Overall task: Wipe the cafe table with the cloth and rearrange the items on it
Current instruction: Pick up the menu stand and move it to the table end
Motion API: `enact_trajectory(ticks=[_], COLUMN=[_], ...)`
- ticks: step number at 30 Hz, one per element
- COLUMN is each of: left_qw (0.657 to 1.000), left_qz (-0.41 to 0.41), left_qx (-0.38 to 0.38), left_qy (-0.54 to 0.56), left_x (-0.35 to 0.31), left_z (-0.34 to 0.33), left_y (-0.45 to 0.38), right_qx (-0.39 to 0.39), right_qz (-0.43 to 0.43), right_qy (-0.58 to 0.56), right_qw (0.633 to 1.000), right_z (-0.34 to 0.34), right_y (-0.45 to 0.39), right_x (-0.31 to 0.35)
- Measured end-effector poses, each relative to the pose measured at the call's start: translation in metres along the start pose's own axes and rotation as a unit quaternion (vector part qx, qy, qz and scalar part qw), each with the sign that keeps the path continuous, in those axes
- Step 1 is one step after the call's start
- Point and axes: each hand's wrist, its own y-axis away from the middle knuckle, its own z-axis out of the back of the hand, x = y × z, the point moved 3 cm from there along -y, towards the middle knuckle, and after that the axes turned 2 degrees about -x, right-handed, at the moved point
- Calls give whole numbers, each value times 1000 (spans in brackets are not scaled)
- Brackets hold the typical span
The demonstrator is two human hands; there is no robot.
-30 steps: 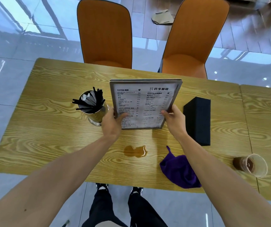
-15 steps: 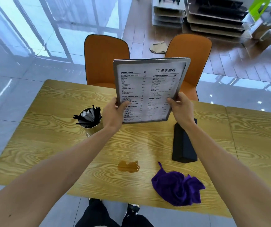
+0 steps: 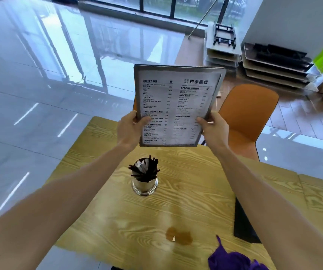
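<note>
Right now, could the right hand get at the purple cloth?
Probably not at once: the right hand and left hand both grip the menu in the air. The purple cloth lies uncovered at the table edge, so once the menu is released, likely yes.

Both bare forearms extended forward and raised, roughly parallel. Left hand in closed grip, thumb forward on top. Right hand likewise closed, thumb pointing inward, wrists level

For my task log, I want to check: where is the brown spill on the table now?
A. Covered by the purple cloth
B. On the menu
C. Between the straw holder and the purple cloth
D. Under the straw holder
C: the brown spill lies bare on the table, nearer than the straw holder and left of the purple cloth.
</note>
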Motion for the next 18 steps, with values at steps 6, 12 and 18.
enact_trajectory(ticks=[6,12,18], left_qw=[998,992,979], left_qz=[36,108,182], left_qx=[-32,-65,-92], left_qy=[-27,-26,-10], left_x=[67,144,214], left_z=[82,136,161], left_y=[-44,-54,-52], right_qx=[70,137,191], right_qz=[-27,-62,-53], right_qy=[-13,-1,32], right_qw=[997,989,980], right_z=[-121,-224,-296], right_y=[-14,-5,4], right_x=[13,-1,-17])
